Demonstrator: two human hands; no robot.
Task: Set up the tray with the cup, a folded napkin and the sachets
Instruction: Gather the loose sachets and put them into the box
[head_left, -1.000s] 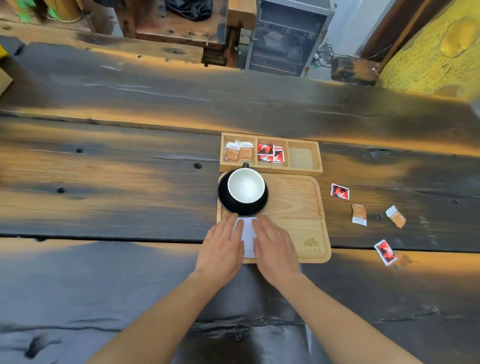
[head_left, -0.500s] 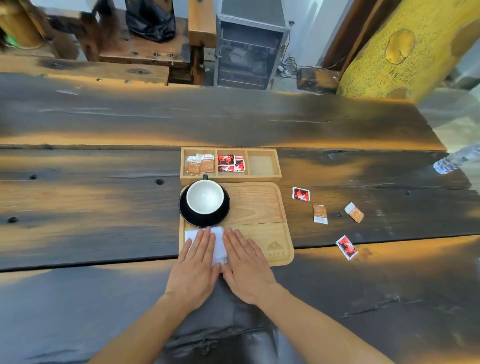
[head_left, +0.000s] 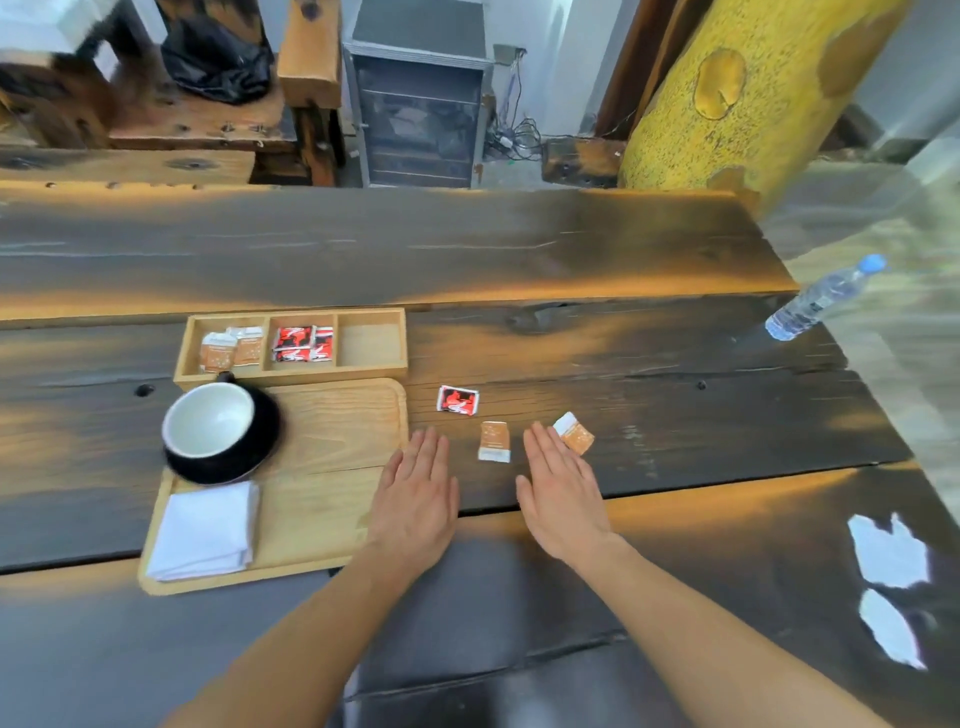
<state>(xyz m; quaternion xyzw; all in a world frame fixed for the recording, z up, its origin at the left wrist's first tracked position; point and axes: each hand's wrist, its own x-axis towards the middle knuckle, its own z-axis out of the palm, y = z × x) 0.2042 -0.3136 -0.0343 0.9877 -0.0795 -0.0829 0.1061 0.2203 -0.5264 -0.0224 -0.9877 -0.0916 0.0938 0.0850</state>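
**Both hands flat and empty beside the tray**

Nearest to me I see my two forearms coming up from the near edge of the tabletop (head_left: 571, 249). The left hand (head_left: 415, 493) is spread flat, palm down, fingers straight, and it holds nothing; it lies just past the right edge of the wooden tray (head_left: 332, 499). The right hand (head_left: 563, 493) is flat and empty in the same way, a little further to the right.

On the near left corner of the tray rests the folded white napkin (head_left: 205, 530). Behind it, at the far left corner of the tray, stands the cup (head_left: 210, 426), white inside, on a black saucer (head_left: 260, 441).

Between the fingertips of the two hands lies a brown sachet (head_left: 494, 441) on the bare tabletop. A second brown sachet (head_left: 574, 432) lies at the fingertips of the right hand; I cannot tell if they touch. A red sachet (head_left: 457, 400) lies a little further, near the far right corner of the tray.

Against the far edge of the tray sits a wooden organiser box (head_left: 291, 376) with three compartments: brown sachets in the left one, red sachets in the middle one. Toward the right edge of the tabletop is a plastic water bottle (head_left: 821, 299) with a blue cap.
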